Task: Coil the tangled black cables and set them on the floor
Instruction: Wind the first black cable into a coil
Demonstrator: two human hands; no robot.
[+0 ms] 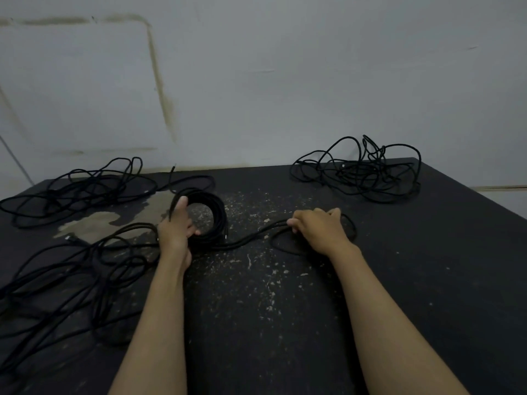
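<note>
A round coil of black cable lies on the dark scuffed surface in the middle. My left hand grips the coil's left side, thumb up over its rim. A loose strand runs from the coil to the right. My right hand pinches that strand, with a slack loop lying under and around it. A tangled heap of black cable sits at the far right. Another tangle lies at the far left, and a third spread of loops covers the near left.
A pale wall rises right behind the surface's far edge. A worn bare patch shows on the surface left of the coil. The surface's right edge slopes toward me.
</note>
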